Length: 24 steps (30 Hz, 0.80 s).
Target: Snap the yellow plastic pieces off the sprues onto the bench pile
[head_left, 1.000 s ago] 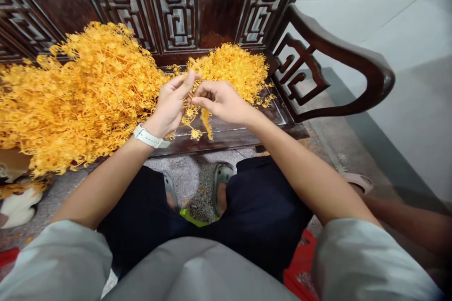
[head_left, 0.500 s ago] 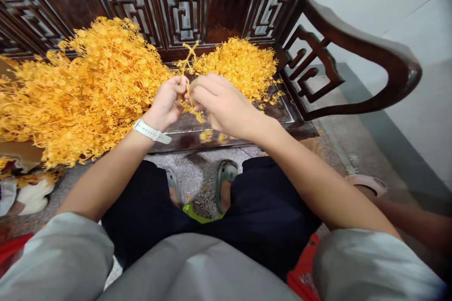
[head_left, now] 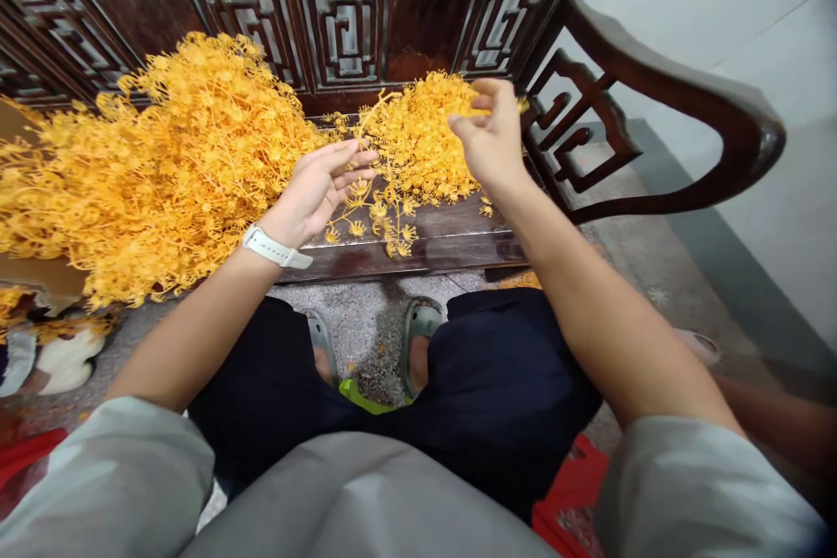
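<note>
In the head view my left hand [head_left: 320, 187], with a pale watch band on its wrist, pinches a yellow artificial flower sprig [head_left: 396, 231] near its stem. The sprig's small spiky heads dangle over the bench edge, and my other left fingers are loosely stretched. Above the right side of the smaller pile of yellow flower pieces [head_left: 425, 135] is my right hand [head_left: 493, 135], its thumb and curved fingers apart, with nothing visible between them. A much larger heap of yellow flower sprigs [head_left: 189, 166] lies to the left of my left hand.
The dark wooden bench [head_left: 451, 231] has a carved back [head_left: 425, 9] and a curved armrest [head_left: 693, 96] at the right. A cardboard box [head_left: 43, 275] sits at the left. Red stools show beside my legs, and another person's arm [head_left: 778, 418] is at the lower right.
My right hand has moved away from my left hand, rightward over the small pile, and its fingers have parted. The sprig at my left hand now hangs down toward the bench edge.
</note>
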Motion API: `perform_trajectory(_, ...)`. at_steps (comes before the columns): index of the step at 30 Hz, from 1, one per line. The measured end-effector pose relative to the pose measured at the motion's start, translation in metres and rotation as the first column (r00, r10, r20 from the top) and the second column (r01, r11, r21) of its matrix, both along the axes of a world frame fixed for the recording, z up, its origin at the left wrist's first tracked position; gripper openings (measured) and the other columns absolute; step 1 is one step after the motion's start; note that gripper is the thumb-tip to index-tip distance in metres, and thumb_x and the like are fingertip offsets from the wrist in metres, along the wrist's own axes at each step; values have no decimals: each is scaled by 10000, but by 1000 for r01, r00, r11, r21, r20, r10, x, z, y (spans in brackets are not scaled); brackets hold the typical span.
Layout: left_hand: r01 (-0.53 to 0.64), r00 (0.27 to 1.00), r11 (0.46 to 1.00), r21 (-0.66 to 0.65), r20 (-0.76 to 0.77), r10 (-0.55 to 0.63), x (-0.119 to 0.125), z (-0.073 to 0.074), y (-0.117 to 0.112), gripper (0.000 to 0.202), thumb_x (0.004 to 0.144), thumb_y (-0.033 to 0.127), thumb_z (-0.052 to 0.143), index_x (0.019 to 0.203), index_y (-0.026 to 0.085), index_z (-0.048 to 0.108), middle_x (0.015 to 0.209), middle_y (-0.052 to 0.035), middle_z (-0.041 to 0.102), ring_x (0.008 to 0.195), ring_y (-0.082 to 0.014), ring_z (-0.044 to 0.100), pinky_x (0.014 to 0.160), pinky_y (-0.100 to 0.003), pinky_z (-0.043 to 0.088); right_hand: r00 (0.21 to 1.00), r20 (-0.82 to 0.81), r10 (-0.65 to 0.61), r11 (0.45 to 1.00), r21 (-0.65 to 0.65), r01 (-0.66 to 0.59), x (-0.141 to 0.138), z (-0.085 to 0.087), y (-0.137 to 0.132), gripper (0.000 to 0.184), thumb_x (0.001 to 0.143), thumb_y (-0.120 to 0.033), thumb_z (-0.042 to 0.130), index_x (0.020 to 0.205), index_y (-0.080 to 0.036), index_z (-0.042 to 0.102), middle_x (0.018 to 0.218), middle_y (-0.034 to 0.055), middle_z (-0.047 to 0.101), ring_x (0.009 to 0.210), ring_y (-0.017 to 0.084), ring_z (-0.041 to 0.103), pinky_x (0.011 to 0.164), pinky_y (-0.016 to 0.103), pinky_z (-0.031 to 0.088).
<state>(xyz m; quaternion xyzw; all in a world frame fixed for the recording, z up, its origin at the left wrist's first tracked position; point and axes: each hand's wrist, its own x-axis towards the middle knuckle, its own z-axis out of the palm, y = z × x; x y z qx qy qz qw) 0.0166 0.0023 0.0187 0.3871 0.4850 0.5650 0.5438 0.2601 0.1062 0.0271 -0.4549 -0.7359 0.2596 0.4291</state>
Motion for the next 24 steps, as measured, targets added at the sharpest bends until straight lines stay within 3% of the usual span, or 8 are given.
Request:
perform_trajectory(2, 24, 1000, 1000, 14, 13, -24, 2, 4, -2, 219, 987, 421, 745, 1060, 217, 776, 1079, -108, 841, 953, -221, 825, 685, -276, 628, 991, 12, 137, 988, 65, -137, -11, 5, -26, 273, 1028, -492, 619, 1131, -241, 654, 1116, 95, 673, 1076, 263, 645, 995, 429, 539)
perform_trajectory(5, 78, 997, 995, 60, -14, -78, 11, 12, -7, 391, 1039, 576, 627, 1077, 217, 777, 1032, -111, 831, 1017, -272, 823, 721, -317, 646, 911, 143, 387, 913, 79, -401, -31, 11, -60, 344, 975, -520, 733, 1162, -239, 666, 1029, 80, 673, 1018, 280, 634, 957, 436, 533)
perform_trajectory(8, 116, 991, 990, 79, -82, -110, 19, 17, -14, 529, 1064, 679, 519, 1043, 213, 768, 899, -99, 792, 982, -283, 816, 714, -327, 648, 895, 203, 398, 897, 118, -426, -41, 14, -72, 342, 979, -487, 747, 1186, -241, 631, 1001, 79, 658, 993, 285, 609, 940, 449, 525)
perform_trajectory(12, 245, 965, 969, -10, -88, -245, 19, 15, -16, 550, 1028, 725, 549, 917, 218, 730, 785, -77, 738, 775, -219, 777, 643, -297, 619, 889, 76, 451, 886, 78, -456, -40, 18, -69, 249, 1083, -495, 589, 1051, -251, 623, 922, 52, 626, 858, 230, 583, 859, 395, 531)
perform_trajectory(15, 308, 950, 950, -40, -44, -310, 16, 12, -16, 388, 987, 556, 710, 823, 204, 685, 722, -39, 676, 611, -133, 660, 572, -243, 554, 792, -34, 609, 793, 56, -607, -41, 21, -72, 254, 1093, -470, 581, 1005, -234, 613, 903, 40, 631, 799, 195, 577, 779, 351, 522)
perform_trajectory(19, 198, 980, 976, 87, -42, -196, 17, 19, -20, 274, 847, 153, 787, 663, 169, 584, 647, 29, 533, 530, -51, 480, 521, -177, 423, 702, 81, 708, 689, 142, -711, -40, 33, -89, 173, 1063, -255, 581, 906, -193, 621, 787, 8, 603, 729, 154, 533, 738, 314, 456)
perform_trajectory(21, 171, 983, 973, 154, -89, -158, 19, 27, -24, 310, 837, 104, 762, 618, 161, 549, 654, 27, 517, 537, -49, 455, 512, -180, 380, 680, 196, 707, 654, 187, -733, -36, 45, -98, 178, 1027, -162, 577, 860, -179, 637, 760, 5, 601, 730, 147, 528, 745, 310, 426)
perform_trajectory(24, 211, 971, 956, 204, -159, -181, 24, 36, -30, 337, 905, 172, 749, 626, 166, 561, 650, 20, 507, 541, -68, 448, 513, -209, 359, 627, 265, 732, 593, 205, -779, -25, 63, -102, 195, 1012, -119, 581, 836, -171, 649, 770, 11, 622, 751, 147, 557, 758, 308, 417)
